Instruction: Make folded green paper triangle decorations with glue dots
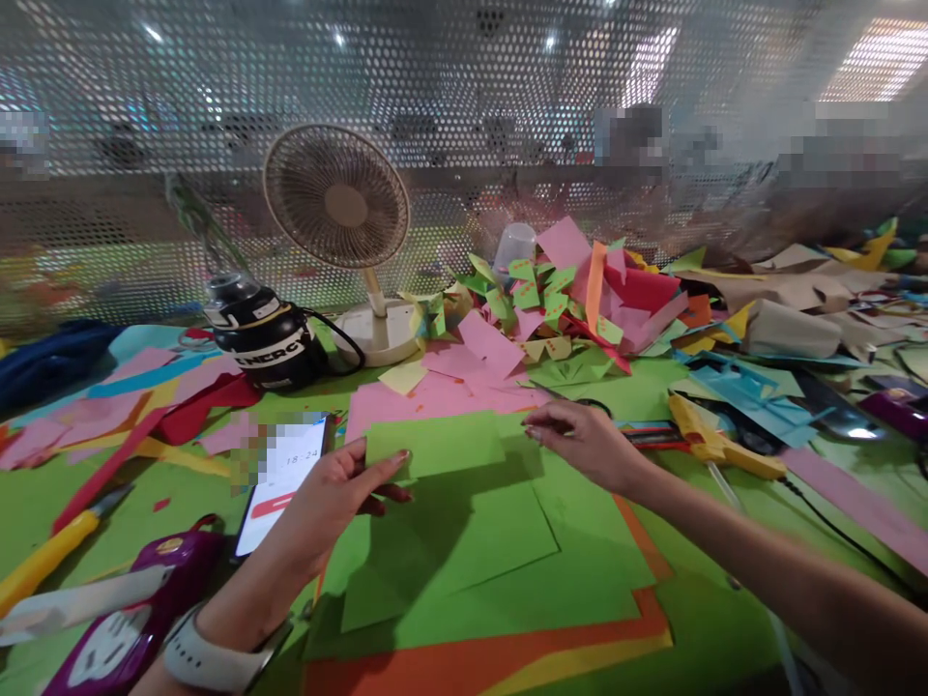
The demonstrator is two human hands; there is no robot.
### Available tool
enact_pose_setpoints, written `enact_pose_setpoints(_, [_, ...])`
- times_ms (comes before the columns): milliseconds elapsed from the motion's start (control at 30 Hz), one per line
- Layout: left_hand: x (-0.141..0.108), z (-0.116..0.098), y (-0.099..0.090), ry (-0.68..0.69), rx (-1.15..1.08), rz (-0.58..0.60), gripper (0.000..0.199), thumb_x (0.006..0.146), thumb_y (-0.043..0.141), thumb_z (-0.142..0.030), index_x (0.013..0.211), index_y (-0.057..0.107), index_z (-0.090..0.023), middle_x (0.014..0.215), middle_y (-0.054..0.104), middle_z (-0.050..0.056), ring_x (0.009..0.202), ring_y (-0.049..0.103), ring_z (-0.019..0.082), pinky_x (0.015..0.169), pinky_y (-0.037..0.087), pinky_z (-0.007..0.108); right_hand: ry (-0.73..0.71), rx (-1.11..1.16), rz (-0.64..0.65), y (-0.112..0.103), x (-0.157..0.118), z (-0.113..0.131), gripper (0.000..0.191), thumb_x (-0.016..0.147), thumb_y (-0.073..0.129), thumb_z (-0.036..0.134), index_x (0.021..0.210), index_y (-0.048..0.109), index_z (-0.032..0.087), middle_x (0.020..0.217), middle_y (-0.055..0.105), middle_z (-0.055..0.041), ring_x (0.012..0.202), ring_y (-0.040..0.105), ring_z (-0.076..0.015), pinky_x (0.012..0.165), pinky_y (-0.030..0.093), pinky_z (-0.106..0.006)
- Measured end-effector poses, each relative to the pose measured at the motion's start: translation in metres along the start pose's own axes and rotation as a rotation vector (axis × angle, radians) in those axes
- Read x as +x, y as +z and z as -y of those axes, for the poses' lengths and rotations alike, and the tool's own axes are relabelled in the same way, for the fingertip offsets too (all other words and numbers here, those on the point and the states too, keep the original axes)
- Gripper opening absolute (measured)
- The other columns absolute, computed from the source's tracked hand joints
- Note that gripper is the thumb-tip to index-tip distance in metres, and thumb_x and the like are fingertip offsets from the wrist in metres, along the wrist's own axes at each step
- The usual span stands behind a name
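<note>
My left hand [362, 483] pinches the left end of a small green paper strip [442, 443], thumb on top and fingers beneath. The strip is raised over larger green sheets [464, 541] stacked on orange paper [435, 667]. To the right of the strip is my right hand [572, 435], its fingertips drawn together and apart from the strip; whether anything small is between them is hidden. Dark-handled scissors [595, 404] lie just behind that hand. Pink sheets [391, 398] lie beyond the strip.
A lit phone [282, 483], yellow-handled cutter [54, 551] and purple case [145, 619] lie left. Behind stand a black bottle [268, 338] and a fan [340, 203]. Paper scraps [536, 300] pile up at the back; a yellow glue gun [710, 440] lies right.
</note>
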State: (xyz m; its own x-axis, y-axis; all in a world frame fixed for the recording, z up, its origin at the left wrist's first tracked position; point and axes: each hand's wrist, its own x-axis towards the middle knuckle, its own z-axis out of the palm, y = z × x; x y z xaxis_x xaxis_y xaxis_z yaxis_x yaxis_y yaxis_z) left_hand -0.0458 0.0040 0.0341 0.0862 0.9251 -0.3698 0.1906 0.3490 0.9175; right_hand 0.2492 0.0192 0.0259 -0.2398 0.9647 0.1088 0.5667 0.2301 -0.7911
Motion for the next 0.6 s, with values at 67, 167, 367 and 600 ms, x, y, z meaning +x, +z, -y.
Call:
enact_pose_setpoints(67, [-0.003,0.005,0.003,-0.022,0.037,0.010,0.039,0.065,0.076,-0.045,0.084,0.058,-0.018,0.079,0.066,-0.001,0.060,0.068,0.015,0.047,0.042,0.020,0.004,-0.096,0.064,0.003,0.010,0.000,0.014,0.083,0.059,0.022,0.089,0.071,0.016,0.088,0.070,-0.0064,0.077,0.063,-0.0159,0.068,0.048,-0.027])
enact_pose_setpoints(167, [-0.007,0.015,0.012,-0.072,0.071,0.035,0.044,0.063,0.077,-0.045,0.090,0.057,-0.018,0.072,0.065,-0.002,0.059,0.069,0.019,0.045,0.043,0.022,0.040,-0.186,0.153,0.010,0.025,0.001,0.014,0.082,0.064,0.024,0.090,0.071,0.014,0.090,0.069,-0.0078,0.076,0.063,-0.0162,0.068,0.047,-0.027])
enact_pose_setpoints(367, [-0.008,0.026,0.023,-0.150,0.059,-0.039,0.094,0.064,0.078,-0.044,0.139,0.034,-0.009,0.067,0.067,0.001,0.058,0.070,0.026,0.048,0.051,0.031,-0.019,-0.458,0.229,0.025,0.037,0.000,0.060,0.064,0.081,0.049,0.109,0.065,0.011,0.105,0.063,-0.0141,0.096,0.059,-0.0269,0.078,0.044,-0.034])
enact_pose_setpoints(600, [-0.007,0.034,0.022,-0.107,0.090,-0.010,0.093,0.065,0.076,-0.050,0.138,0.035,-0.010,0.066,0.067,0.002,0.057,0.069,0.027,0.048,0.051,0.031,0.036,-0.417,0.321,0.029,0.038,0.007,0.035,0.065,0.083,0.035,0.086,0.064,0.015,0.088,0.063,-0.0062,0.085,0.057,-0.0219,0.069,0.038,-0.028])
